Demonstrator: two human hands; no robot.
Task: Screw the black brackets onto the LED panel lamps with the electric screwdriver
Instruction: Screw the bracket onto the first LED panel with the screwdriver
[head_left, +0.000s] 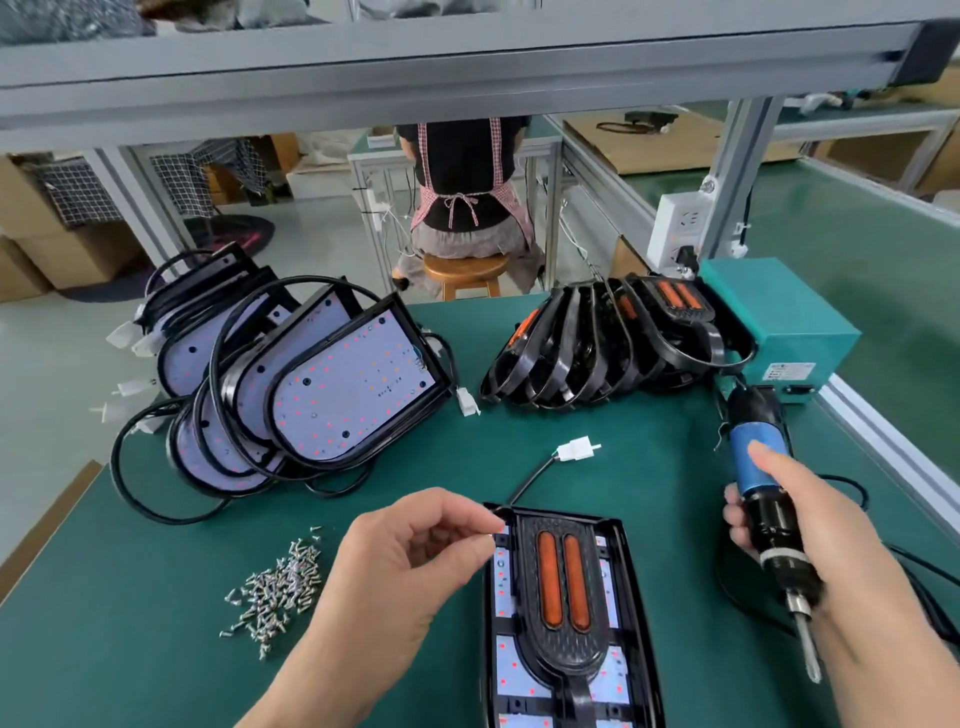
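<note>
An LED panel lamp (506, 670) lies flat at the front centre of the green mat, with a black bracket (563, 639) carrying two orange strips laid on it. My left hand (410, 566) hovers over the lamp's upper left corner, thumb and forefinger pinched together; whether a screw sits between them is too small to tell. My right hand (826, 545) grips the blue and black electric screwdriver (763, 499) to the right of the lamp, bit pointing down and toward me. A pile of small silver screws (278, 587) lies left of the lamp.
Several bare LED panel lamps (337, 384) with black cables lean in a stack at the back left. A row of black brackets (613, 348) stands at the back right beside a teal power box (779, 322). A white connector (576, 449) lies mid-mat. A person sits on a stool beyond the table.
</note>
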